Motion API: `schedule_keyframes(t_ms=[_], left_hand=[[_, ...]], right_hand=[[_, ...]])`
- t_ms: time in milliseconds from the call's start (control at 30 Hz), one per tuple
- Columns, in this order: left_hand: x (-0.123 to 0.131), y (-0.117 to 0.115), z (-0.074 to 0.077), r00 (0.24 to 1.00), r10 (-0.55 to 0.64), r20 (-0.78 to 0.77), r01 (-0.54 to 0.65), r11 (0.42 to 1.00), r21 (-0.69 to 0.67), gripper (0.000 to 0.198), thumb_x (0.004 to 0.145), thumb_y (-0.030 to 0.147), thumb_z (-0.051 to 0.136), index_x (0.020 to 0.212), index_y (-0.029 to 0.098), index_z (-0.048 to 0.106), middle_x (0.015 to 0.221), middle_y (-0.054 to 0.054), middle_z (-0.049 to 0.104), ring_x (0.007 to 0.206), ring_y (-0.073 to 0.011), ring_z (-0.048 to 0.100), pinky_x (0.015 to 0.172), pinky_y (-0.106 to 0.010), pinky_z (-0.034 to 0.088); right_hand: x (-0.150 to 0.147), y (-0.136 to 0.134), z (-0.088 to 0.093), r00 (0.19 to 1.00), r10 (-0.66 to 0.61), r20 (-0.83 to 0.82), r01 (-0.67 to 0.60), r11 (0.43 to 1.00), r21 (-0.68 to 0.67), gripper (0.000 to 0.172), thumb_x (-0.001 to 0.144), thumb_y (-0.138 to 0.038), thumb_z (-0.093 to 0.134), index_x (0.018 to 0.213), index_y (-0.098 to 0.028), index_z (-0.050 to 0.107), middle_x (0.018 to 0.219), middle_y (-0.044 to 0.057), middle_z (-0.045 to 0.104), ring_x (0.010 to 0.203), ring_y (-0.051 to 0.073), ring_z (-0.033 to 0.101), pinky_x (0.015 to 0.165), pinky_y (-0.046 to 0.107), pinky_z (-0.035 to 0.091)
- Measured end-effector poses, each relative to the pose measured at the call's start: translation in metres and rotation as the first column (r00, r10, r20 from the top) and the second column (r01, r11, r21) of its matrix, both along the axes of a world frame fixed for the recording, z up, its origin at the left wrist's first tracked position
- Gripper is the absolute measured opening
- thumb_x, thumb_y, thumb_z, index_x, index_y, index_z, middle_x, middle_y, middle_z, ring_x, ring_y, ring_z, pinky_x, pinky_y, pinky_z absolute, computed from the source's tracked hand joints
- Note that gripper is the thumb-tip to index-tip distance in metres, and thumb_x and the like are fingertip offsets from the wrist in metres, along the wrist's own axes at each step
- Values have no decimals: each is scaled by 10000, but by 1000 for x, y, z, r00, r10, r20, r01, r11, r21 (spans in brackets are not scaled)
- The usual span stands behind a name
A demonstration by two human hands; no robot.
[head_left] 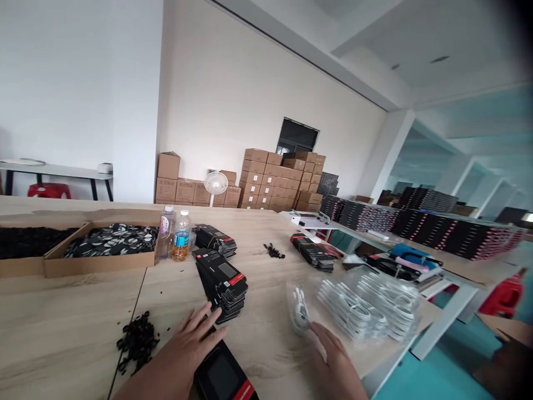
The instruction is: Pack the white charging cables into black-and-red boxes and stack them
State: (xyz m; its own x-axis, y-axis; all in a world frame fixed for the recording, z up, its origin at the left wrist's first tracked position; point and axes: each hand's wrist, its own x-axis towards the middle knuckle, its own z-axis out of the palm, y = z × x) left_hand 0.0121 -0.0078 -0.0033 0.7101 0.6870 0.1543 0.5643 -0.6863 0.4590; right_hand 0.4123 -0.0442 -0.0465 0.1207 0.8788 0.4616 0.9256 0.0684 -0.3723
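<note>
My left hand (189, 341) lies flat with fingers spread on a black package with a red corner (225, 378) at the near edge of the wooden table (62, 328). Its fingertips reach a fanned stack of the same black packages (222, 283). My right hand (333, 355) rests further right, fingers stretched toward a clear bag with a white coiled cable (300, 308). Beside it lies a pile of clear bags of white cables (370, 303).
A heap of small black parts (137, 339) lies left of my left hand. Two bottles (175, 236) stand by an open cardboard box (100, 247). More black package stacks (314, 253) and a side table loaded with packages (437, 225) lie right. Stacked cartons (275, 178) and a fan (215, 184) line the wall.
</note>
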Motion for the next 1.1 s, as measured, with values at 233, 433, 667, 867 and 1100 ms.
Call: schedule_keyframes(t_ms=[233, 433, 667, 867, 1100], left_hand=[[8, -4, 3, 998, 70, -5, -71, 996, -48, 894, 484, 108, 594, 1358, 293, 571, 1361, -86, 580, 1293, -348, 443, 1165, -493, 223], [3, 4, 5, 961, 278, -9, -277, 959, 65, 875, 511, 39, 521, 1349, 288, 552, 1484, -43, 484, 1386, -292, 371, 1125, -424, 297], [-10, 16, 1, 878, 479, 18, -476, 868, 140, 767, 636, 70, 511, 1384, 234, 491, 1447, -66, 531, 1344, -262, 426, 1027, -381, 379], [-5, 13, 1, 847, 531, 1, -525, 838, 149, 744, 638, 70, 515, 1365, 227, 498, 1410, -76, 560, 1303, -280, 447, 1005, -409, 381], [3, 7, -4, 854, 516, 72, -521, 841, 145, 742, 649, 64, 530, 1374, 212, 472, 1363, -84, 561, 1276, -270, 456, 1018, -380, 377]], right_hand=[[-29, 15, 62, 911, 192, 366, -127, 973, -194, 706, 770, -46, 524, 1431, -291, 492, 1493, 96, 488, 1370, 282, 450, 1098, 469, 409], [-10, 71, 92, 800, 282, 529, 0, 883, -470, 994, 533, 145, 515, 1441, -255, 469, 1566, 183, 363, 1444, 356, 327, 1084, 558, 337], [4, 86, 112, 845, 330, 421, -114, 880, -462, 651, 509, 49, 646, 1115, -187, 644, 1189, 116, 666, 1152, 296, 587, 958, 378, 439], [-14, 64, 137, 926, 237, 293, -123, 925, -360, 579, 670, -207, 706, 1223, -220, 538, 1245, 121, 615, 1122, 269, 604, 936, 356, 462], [-92, 36, 137, 815, 152, 559, -21, 972, -233, 527, 659, -110, 706, 1157, -222, 579, 1172, 111, 629, 1118, 312, 572, 890, 402, 442]])
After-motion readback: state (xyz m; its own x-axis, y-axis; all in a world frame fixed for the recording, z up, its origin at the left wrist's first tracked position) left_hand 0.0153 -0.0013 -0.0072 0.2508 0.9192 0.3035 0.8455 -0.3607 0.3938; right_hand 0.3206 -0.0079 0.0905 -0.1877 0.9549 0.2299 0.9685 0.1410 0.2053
